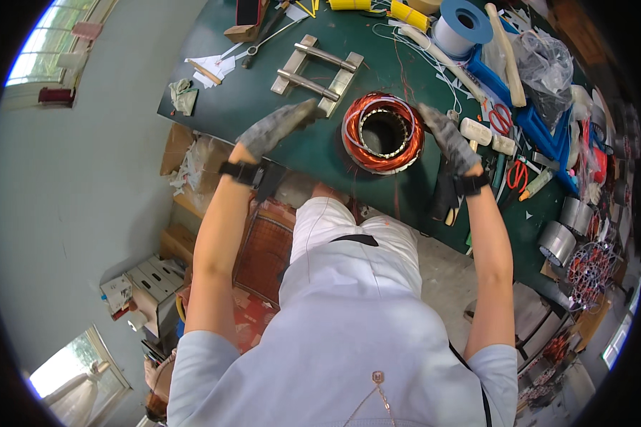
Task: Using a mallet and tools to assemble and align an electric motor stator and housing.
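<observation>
Round copper-wound metal stator [352, 135] upper ctr of frame, apart from my grey-gloved L hand [278, 130], just by grey-gloved R hand [449, 139], both unclenched.

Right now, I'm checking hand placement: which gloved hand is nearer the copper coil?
The right hand: it is close beside the coil, while the left hand is farther off, with green tabletop between.

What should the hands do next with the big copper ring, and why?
Maybe bring the left hand to the left side of the copper ring: the right hand is close by its right side, but the left is apart.
</observation>
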`<state>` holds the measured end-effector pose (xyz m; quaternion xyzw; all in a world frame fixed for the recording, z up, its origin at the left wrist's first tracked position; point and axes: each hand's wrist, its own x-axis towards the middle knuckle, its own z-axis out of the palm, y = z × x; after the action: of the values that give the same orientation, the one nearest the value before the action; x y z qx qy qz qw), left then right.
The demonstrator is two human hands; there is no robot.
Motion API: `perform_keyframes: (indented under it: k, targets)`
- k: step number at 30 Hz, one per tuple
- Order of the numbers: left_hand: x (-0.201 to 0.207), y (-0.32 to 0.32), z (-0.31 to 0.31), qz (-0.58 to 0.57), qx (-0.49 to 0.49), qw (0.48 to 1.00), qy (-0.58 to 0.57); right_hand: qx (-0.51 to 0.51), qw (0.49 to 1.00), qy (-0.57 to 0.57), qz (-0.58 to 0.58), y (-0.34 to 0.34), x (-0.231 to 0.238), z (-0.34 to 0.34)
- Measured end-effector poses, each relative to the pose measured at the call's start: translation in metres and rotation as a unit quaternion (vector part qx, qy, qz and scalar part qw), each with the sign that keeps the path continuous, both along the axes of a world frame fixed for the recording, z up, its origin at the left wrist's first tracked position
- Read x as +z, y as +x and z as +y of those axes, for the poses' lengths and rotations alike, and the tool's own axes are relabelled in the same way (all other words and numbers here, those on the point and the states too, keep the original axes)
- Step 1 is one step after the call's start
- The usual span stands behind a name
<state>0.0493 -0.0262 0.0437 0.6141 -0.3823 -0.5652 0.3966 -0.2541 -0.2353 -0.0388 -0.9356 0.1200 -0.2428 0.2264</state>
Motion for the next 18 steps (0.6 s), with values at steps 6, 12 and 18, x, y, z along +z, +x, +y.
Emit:
perform_keyframes:
  k: [6, 12, 18]
  targets:
    - [-0.08, -0.024, -0.11, 0.029, -0.151, 0.982, -0.112, -0.163, 0.641, 0.735, -0.147, 0.065, 0.011, 0.011]
    - [-0.025, -0.015, -0.081, 0.472, 0.024, 0.857, -0.205, -0.16, 0.37, 0.797, -0.449, -0.026, 0.061, 0.023]
    - [0.052, -0.024, 0.039, 0.247, 0.243, 0.924, -0.161, -0.189, 0.66, 0.603, -0.406, -0.068, 0.155, 0.068]
